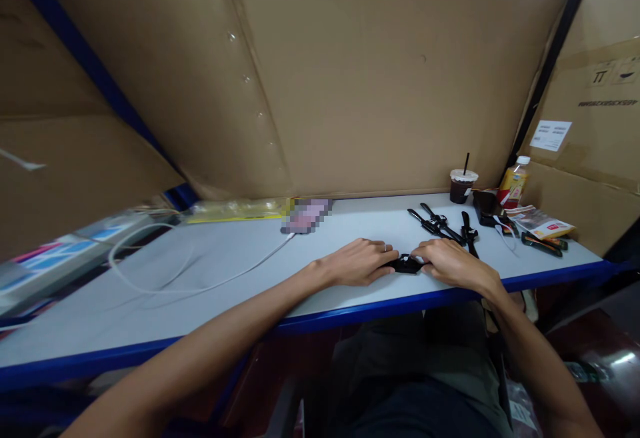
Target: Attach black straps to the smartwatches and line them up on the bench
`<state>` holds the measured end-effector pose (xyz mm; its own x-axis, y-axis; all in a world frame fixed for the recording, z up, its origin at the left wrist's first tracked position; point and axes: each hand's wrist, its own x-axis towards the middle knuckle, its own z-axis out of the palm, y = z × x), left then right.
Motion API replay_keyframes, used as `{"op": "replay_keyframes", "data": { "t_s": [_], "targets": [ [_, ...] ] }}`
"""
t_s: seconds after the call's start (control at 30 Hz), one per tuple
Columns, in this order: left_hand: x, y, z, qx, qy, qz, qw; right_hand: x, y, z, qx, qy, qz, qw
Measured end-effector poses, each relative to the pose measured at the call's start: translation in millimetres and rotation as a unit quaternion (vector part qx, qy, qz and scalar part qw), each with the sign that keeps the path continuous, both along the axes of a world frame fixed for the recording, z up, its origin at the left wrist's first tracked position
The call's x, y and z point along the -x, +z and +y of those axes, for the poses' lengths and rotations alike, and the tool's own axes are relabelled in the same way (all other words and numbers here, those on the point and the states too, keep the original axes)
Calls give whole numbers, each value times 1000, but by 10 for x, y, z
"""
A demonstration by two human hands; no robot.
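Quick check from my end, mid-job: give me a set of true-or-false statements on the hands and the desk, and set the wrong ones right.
1. The left hand and right hand both hold a black piece. True.
2. The right hand wears a ring. False: it is on the left hand.
3. A white cable runs to the pixelated device. True.
4. The cup stands left of the bottle. True.
5. The bottle lies on its side. False: it stands upright.
6. Other black parts lie left of the left hand. False: they lie beyond the right hand.
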<state>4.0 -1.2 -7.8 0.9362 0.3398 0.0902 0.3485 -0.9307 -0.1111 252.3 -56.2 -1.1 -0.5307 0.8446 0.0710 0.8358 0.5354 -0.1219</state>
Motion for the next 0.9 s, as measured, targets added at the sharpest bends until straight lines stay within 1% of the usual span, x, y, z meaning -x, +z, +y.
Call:
{"op": "replay_keyframes", "data": {
  "t_s": [0.33,0.5,0.63,0.73,0.83,0.9],
  "targets": [
    [-2,4,-2,-13,12,24,1000,7,12,17,2,0,5,1000],
    [12,-13,12,-8,14,22,1000,-13,-1,16,8,-22,8,1000],
    [24,-18,15,14,35,10,999,-7,31,-2,-23,-32,32,999],
    [24,-1,5,18,31,8,999,57,73,-12,-54,-39,58,996],
    [19,28,-15,20,33,15,999,166,82,-18,-75,-38,44,995],
    [15,41,-25,20,34,14,999,236,57,-15,-93,-38,20,995]
  ]
}}
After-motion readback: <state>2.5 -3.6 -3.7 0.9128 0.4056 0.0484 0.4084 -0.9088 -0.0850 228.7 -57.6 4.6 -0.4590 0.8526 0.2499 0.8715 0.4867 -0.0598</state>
